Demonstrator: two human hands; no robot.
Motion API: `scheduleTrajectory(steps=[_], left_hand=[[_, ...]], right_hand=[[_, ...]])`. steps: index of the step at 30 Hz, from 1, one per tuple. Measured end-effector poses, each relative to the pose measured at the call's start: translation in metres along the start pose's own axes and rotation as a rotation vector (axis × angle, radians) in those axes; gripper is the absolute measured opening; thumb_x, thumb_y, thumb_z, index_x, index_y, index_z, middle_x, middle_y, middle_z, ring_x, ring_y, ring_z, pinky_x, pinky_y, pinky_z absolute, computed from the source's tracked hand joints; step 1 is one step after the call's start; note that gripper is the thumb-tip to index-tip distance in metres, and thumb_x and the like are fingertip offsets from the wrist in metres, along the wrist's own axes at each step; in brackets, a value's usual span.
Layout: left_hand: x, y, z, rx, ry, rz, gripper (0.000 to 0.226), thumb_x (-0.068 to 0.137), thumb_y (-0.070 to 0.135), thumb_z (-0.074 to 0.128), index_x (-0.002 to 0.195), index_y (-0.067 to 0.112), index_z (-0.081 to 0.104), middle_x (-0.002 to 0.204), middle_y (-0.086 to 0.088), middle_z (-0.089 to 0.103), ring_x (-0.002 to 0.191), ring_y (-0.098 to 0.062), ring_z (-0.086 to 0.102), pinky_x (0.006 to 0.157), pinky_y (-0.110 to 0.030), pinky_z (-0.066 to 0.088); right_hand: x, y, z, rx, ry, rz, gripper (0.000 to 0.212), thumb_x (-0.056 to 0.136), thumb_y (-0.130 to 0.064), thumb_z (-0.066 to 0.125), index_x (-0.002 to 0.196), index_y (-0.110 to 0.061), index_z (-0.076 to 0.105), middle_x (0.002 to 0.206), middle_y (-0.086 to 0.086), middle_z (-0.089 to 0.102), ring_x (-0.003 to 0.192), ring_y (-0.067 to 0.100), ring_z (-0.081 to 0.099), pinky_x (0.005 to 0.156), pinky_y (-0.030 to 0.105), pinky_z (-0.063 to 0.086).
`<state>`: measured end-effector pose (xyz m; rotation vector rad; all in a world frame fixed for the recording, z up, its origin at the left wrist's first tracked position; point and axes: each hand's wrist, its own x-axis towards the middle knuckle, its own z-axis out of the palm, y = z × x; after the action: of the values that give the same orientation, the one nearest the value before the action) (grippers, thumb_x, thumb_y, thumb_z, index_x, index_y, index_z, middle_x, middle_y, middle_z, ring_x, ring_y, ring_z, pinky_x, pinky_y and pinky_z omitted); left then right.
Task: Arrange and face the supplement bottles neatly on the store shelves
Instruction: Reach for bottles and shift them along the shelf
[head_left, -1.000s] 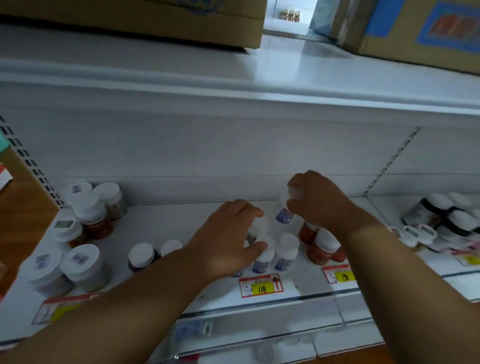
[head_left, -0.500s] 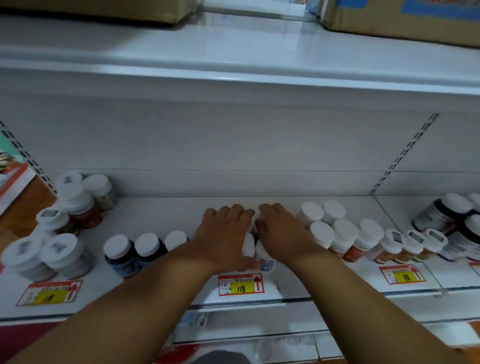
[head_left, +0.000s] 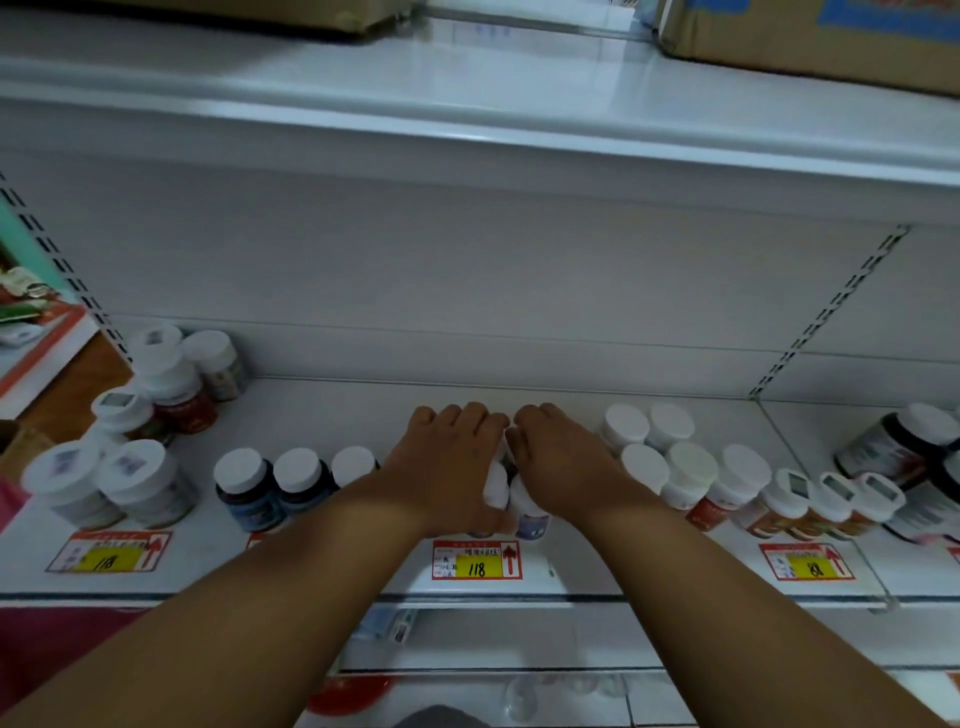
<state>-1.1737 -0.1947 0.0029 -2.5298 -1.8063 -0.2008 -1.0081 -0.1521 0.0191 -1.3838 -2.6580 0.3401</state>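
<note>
Your left hand (head_left: 448, 467) and right hand (head_left: 558, 467) cupped over small white-capped blue-labelled bottles (head_left: 527, 506), grasping them, white metal shelf (head_left: 322, 415).

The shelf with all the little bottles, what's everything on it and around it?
Small white-capped bottles: a few, blue labels, between the hands; exact count hidden.
Dark blue bottles: three in a row, white caps, left of the hands.
Orange-red labelled bottles: several, white caps, right of the hands.
Big pale bottles: two, far left front.
Dark bottles: a few, far right.
Price tags: three, red and yellow, shelf front edge.
Cardboard boxes: two, brown, top shelf.
Left hand: on the small bottles.
Right hand: on the small bottles, beside the left.
</note>
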Motion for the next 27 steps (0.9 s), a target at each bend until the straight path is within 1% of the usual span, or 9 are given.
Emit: scheduleTrajectory(steps=[4, 7, 9, 12, 16, 18, 22, 24, 27], left_hand=[[-0.002, -0.002, -0.002, -0.042, -0.015, 0.011, 0.106, 0.055, 0.089, 0.042, 0.138, 0.025, 0.03, 0.126, 0.003, 0.044, 0.111, -0.02, 0.045, 0.095, -0.04, 0.032], [-0.007, -0.003, -0.012, -0.138, -0.021, -0.038, 0.114, 0.058, 0.09, 0.047, 0.147, 0.023, 0.022, 0.143, 0.001, 0.036, 0.129, -0.021, 0.034, 0.11, -0.04, 0.021], [-0.013, -0.008, -0.024, -0.216, 0.036, -0.086, 0.11, 0.064, 0.089, 0.044, 0.149, 0.023, 0.02, 0.15, 0.0, 0.032, 0.135, -0.02, 0.029, 0.115, -0.04, 0.016], [-0.035, -0.03, -0.046, -0.212, 0.184, -0.153, 0.095, 0.074, 0.084, 0.042, 0.145, 0.022, 0.028, 0.145, 0.0, 0.039, 0.13, -0.019, 0.036, 0.111, -0.038, 0.023], [-0.084, -0.082, -0.072, -0.178, 0.307, -0.272, 0.075, 0.084, 0.074, 0.035, 0.137, 0.021, 0.039, 0.133, 0.0, 0.049, 0.118, -0.02, 0.045, 0.101, -0.039, 0.036], [-0.11, -0.118, -0.084, -0.169, 0.338, -0.33, 0.058, 0.088, 0.061, 0.044, 0.13, 0.021, 0.047, 0.123, -0.001, 0.055, 0.11, -0.021, 0.051, 0.094, -0.038, 0.041], [-0.156, -0.196, -0.104, -0.175, 0.38, -0.483, 0.029, 0.087, 0.031, 0.061, 0.114, 0.023, 0.056, 0.11, -0.001, 0.063, 0.095, -0.022, 0.06, 0.082, -0.036, 0.051], [-0.174, -0.233, -0.109, -0.192, 0.332, -0.578, 0.029, 0.087, 0.027, 0.063, 0.114, 0.029, 0.055, 0.117, 0.003, 0.062, 0.104, -0.02, 0.06, 0.087, -0.034, 0.051], [-0.185, -0.285, -0.107, -0.174, 0.162, -0.606, 0.031, 0.086, 0.031, 0.063, 0.116, 0.03, 0.054, 0.124, 0.001, 0.06, 0.111, -0.021, 0.057, 0.09, -0.032, 0.05]], right_hand=[[0.001, 0.0, 0.0, 0.007, 0.011, -0.003, 0.021, 0.099, -0.021, 0.04, 0.095, -0.009, 0.056, 0.095, 0.008, 0.053, 0.088, 0.025, 0.053, 0.067, 0.03, 0.033], [0.006, 0.001, -0.001, 0.096, 0.028, 0.053, 0.028, 0.101, -0.03, 0.037, 0.104, -0.012, 0.058, 0.099, 0.007, 0.06, 0.093, 0.026, 0.057, 0.074, 0.033, 0.04], [0.012, -0.004, -0.006, 0.124, 0.07, 0.088, 0.036, 0.101, -0.039, 0.033, 0.114, -0.016, 0.058, 0.107, 0.009, 0.063, 0.098, 0.025, 0.058, 0.082, 0.033, 0.042], [0.028, -0.026, -0.012, 0.112, 0.166, 0.01, 0.04, 0.1, -0.036, 0.039, 0.127, -0.011, 0.056, 0.118, 0.015, 0.061, 0.107, 0.03, 0.056, 0.09, 0.034, 0.04], [0.058, -0.092, -0.013, 0.19, 0.198, -0.154, 0.034, 0.099, -0.027, 0.046, 0.126, -0.01, 0.057, 0.118, 0.014, 0.059, 0.108, 0.027, 0.055, 0.089, 0.027, 0.037], [0.075, -0.132, -0.009, 0.237, 0.165, -0.241, 0.034, 0.1, -0.028, 0.046, 0.127, -0.011, 0.055, 0.12, 0.011, 0.057, 0.108, 0.024, 0.054, 0.089, 0.025, 0.037], [0.122, -0.218, 0.004, 0.243, 0.092, -0.366, 0.034, 0.096, -0.026, 0.053, 0.126, -0.011, 0.055, 0.119, 0.011, 0.054, 0.108, 0.025, 0.053, 0.091, 0.034, 0.042], [0.151, -0.26, 0.01, 0.222, 0.057, -0.394, 0.041, 0.091, -0.023, 0.059, 0.131, -0.018, 0.052, 0.124, 0.009, 0.051, 0.111, 0.025, 0.051, 0.092, 0.033, 0.042], [0.184, -0.303, 0.022, 0.063, -0.054, -0.361, 0.05, 0.087, -0.024, 0.062, 0.136, -0.024, 0.05, 0.131, 0.01, 0.047, 0.115, 0.029, 0.05, 0.095, 0.037, 0.043]])
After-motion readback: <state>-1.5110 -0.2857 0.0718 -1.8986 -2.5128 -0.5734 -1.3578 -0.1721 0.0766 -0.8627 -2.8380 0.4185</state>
